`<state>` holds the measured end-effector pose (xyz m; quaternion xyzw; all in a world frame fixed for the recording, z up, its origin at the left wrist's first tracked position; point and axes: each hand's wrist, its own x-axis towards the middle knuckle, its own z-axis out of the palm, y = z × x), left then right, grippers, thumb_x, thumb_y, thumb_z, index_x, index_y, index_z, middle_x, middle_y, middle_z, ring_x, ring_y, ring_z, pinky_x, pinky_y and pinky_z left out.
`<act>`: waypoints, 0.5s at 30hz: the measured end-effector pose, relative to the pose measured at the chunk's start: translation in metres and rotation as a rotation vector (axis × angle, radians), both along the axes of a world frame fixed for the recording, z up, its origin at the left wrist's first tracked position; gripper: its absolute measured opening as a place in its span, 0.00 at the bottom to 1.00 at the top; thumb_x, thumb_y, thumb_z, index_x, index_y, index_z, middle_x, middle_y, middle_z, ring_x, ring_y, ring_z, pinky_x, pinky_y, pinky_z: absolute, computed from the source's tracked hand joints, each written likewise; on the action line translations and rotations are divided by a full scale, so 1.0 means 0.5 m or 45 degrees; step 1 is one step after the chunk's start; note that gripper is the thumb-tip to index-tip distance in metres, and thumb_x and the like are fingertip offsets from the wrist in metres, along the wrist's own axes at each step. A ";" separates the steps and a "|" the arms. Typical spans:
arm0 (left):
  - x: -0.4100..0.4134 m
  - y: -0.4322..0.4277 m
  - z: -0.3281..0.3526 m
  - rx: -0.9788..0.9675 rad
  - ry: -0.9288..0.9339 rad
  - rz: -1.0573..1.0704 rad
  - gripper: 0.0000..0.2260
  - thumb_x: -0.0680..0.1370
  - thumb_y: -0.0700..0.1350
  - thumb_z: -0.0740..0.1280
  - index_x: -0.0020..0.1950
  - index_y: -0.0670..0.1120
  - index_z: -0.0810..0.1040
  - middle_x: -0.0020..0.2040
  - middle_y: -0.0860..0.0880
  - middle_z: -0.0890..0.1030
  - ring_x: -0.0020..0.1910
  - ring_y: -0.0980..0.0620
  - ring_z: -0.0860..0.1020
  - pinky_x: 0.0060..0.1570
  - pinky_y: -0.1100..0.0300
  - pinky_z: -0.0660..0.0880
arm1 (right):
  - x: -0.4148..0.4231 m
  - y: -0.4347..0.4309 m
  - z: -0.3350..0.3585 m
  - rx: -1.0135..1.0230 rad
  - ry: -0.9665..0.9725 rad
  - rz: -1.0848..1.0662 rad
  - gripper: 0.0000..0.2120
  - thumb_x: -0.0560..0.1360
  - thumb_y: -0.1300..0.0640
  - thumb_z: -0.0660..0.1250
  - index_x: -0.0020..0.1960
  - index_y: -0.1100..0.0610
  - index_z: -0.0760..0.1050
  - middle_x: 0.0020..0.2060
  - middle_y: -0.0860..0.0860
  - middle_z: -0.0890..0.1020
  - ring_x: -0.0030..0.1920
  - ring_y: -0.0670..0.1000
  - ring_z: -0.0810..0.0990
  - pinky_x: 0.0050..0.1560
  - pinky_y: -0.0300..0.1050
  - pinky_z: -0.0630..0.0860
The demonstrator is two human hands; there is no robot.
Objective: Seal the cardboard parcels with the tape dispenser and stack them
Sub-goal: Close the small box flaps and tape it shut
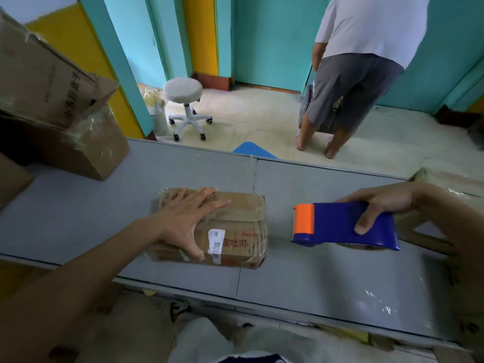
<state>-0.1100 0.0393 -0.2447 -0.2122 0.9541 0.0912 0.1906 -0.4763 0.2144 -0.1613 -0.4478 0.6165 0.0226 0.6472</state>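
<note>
A small brown cardboard parcel (235, 226) with a white barcode label and red print lies on the grey table (78, 218), wrapped in clear tape. My left hand (186, 218) lies flat on its left half, fingers spread and straight. To the right, my right hand (379, 205) grips a blue tape dispenser (343, 224) with an orange front piece, held just above the table. The orange end points at the parcel with a gap between them.
Large taped cardboard boxes (52, 106) are stacked at the table's far left. More cardboard lies at the right edge (445, 184). Beyond the table stand a white swivel stool (184, 106) and a person (361, 74) facing away on the tiled floor.
</note>
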 end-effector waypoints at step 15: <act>-0.011 0.011 -0.019 0.036 0.166 0.161 0.42 0.57 0.82 0.35 0.67 0.65 0.30 0.76 0.54 0.37 0.74 0.56 0.36 0.70 0.46 0.31 | 0.126 -0.117 -0.084 -0.028 0.228 0.263 0.31 0.61 0.51 0.71 0.63 0.44 0.67 0.54 0.45 0.78 0.55 0.50 0.78 0.52 0.44 0.77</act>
